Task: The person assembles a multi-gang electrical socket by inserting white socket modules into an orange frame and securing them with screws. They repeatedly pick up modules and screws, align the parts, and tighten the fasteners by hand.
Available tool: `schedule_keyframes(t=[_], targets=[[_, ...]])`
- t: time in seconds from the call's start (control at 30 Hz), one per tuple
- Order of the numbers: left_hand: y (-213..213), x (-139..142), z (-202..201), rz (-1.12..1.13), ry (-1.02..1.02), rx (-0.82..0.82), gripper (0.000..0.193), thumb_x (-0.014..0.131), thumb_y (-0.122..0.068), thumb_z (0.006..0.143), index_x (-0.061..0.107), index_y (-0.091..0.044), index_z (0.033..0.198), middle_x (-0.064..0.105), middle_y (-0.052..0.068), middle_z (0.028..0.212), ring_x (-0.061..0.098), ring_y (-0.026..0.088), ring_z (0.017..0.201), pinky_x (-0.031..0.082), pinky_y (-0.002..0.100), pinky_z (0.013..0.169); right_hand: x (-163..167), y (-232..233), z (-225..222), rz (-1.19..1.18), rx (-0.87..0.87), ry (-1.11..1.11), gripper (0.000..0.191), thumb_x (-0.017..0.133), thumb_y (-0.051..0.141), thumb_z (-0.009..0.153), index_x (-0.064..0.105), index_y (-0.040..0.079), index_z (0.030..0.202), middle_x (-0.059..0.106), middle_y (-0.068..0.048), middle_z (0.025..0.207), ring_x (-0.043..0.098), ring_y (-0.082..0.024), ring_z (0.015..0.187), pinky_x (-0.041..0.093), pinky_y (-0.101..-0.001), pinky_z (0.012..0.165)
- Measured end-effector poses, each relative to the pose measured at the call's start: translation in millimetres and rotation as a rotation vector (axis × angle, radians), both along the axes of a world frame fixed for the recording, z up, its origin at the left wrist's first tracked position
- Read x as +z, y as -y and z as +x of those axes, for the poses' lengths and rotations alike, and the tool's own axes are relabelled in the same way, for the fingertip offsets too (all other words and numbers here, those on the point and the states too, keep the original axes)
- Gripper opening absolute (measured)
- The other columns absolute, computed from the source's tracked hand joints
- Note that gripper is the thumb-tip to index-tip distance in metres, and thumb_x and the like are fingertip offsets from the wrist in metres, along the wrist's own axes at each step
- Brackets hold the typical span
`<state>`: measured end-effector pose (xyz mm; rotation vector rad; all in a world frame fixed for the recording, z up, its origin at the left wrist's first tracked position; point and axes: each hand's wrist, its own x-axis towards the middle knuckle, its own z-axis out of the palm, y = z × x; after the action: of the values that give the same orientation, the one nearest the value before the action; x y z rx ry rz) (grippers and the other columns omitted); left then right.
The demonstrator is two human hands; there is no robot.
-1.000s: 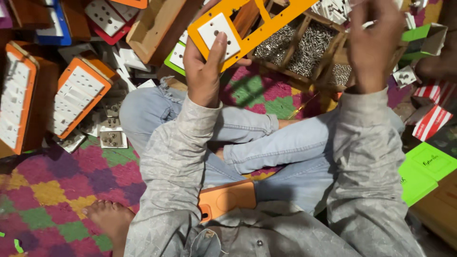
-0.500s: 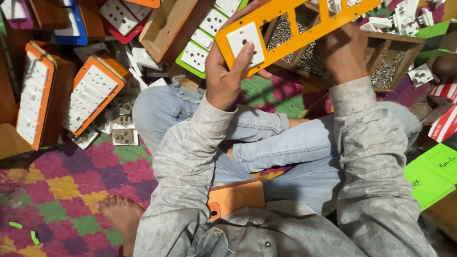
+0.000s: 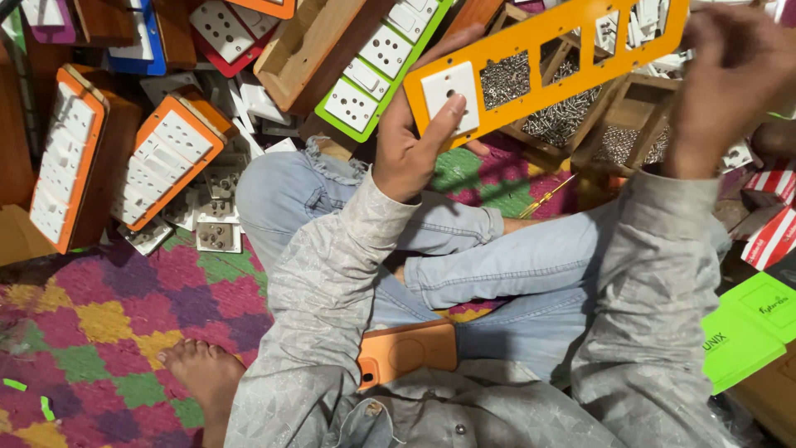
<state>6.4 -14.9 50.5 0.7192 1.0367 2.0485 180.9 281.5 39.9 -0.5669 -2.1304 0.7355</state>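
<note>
Head view only. Person sits cross-legged on a patchwork floor mat of pink, yellow, green and purple squares, in blue jeans and a grey patterned shirt.

Left hand, upper middle of the frame, grips the lower left end of a long orange switch plate. Its fingers curl behind the plate; the thumb presses on a white socket module seated in the plate's leftmost opening. The plate runs up and to the right across the top of the frame, tilted, with the other openings showing through.

Right hand, upper right, is motion-blurred. It closes on the plate's right end; the exact hold on the edge I cannot tell.

Behind the plate, seen through its openings: wooden compartment tray filled with small metal screws.

Upper left of the frame: two wooden boxes with orange faceplates carrying rows of white switches, lying on the floor at a slant. Just beside them, loose white socket parts in a heap. Upper centre: green-edged switch plate leaning on a wooden block.

Lower centre: orange phone rests in the lap, touching the shirt. Bare foot lies on the mat at lower left. Bright green flat boxes sit at the right edge, with red-and-white striped cartons above them.
</note>
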Motion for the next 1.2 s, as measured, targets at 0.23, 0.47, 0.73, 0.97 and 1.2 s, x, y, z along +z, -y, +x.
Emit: schedule_keyframes(t=[0.23,0.47,0.73,0.97,1.2], targets=[[-10,-9,8,-0.073,-0.362,0.063,0.041,0.055,-0.006,0.114,0.046,-0.002,0.153,0.048,0.012,0.158,0.052,0.024,0.142,0.048,0.034,0.113,69,73,-15,-0.439,0.186,-0.179,0.013,0.070,-0.012,0.101,0.070,0.000,0.105,0.072,-0.009,0.102,0.069,-0.015,0.091,0.059,-0.0275,0.085],[-13,-9,13,-0.158,-0.463,0.038,0.038,0.058,-0.009,0.111,0.050,0.000,0.148,0.053,0.014,0.154,0.052,0.026,0.147,0.039,0.036,0.128,76,119,-39,-0.071,0.421,0.122,0.015,0.088,0.001,0.088,0.078,0.008,0.095,0.067,-0.006,0.109,0.057,-0.025,0.117,0.047,-0.0384,0.103],[-12,-4,17,-0.163,-0.548,0.022,0.041,0.058,-0.010,0.109,0.050,-0.004,0.148,0.051,0.014,0.155,0.051,0.026,0.148,0.040,0.035,0.125,71,127,-43,0.055,0.383,0.143,0.017,0.090,0.009,0.088,0.077,0.011,0.099,0.064,-0.005,0.119,0.053,-0.033,0.132,0.040,-0.0436,0.109],[-12,-9,19,-0.181,-0.537,0.017,0.041,0.058,-0.008,0.109,0.049,-0.003,0.149,0.052,0.014,0.154,0.052,0.027,0.147,0.041,0.036,0.126,75,131,-48,0.280,0.364,0.239,0.022,0.089,0.007,0.091,0.068,0.005,0.097,0.062,-0.008,0.119,0.054,-0.033,0.131,0.036,-0.0478,0.106],[-15,-12,20,-0.231,-0.498,0.031,0.042,0.061,-0.009,0.110,0.049,-0.001,0.149,0.054,0.012,0.152,0.063,0.026,0.136,0.054,0.036,0.110,70,126,-44,0.160,0.432,0.241,0.020,0.086,0.002,0.085,0.068,0.003,0.095,0.060,-0.009,0.119,0.054,-0.030,0.125,0.039,-0.0430,0.106]])
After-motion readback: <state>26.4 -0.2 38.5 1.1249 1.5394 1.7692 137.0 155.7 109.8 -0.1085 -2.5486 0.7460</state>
